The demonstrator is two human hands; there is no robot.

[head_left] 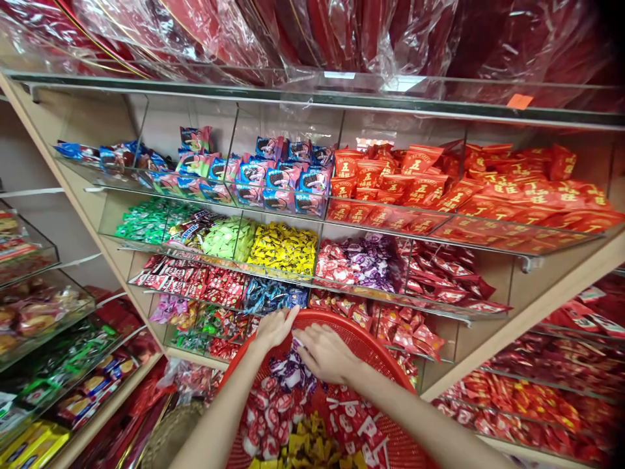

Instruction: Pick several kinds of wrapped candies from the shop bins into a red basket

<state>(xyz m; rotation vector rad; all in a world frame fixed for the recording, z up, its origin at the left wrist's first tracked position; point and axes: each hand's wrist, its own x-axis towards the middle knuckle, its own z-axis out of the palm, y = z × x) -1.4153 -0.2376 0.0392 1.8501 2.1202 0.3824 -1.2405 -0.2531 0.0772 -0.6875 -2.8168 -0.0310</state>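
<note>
A red plastic basket (398, 352) is in front of me, holding candies in separate heaps. My left hand (274, 329) is at its far rim, fingers bent over the edge and partly hidden. Inside the rim, my right hand (325, 352) is closed, palm down, over purple-and-white wrapped candies (293, 374). A bit of purple wrapper shows at its fingertips. Red-and-white round candies (268, 417) lie at the basket's left, flat red-and-white packets (359, 420) at the right, and yellow-wrapped candies (312, 446) nearest me.
Tilted shelves with clear dividers rise ahead, with orange-red packets (420, 172), blue-and-pink packets (280, 172), yellow candies (283, 251) and purple candies (374, 260). A glass ledge (273, 91) runs above, under plastic-wrapped red goods. More shelves flank both sides; a woven basket (176, 433) sits lower left.
</note>
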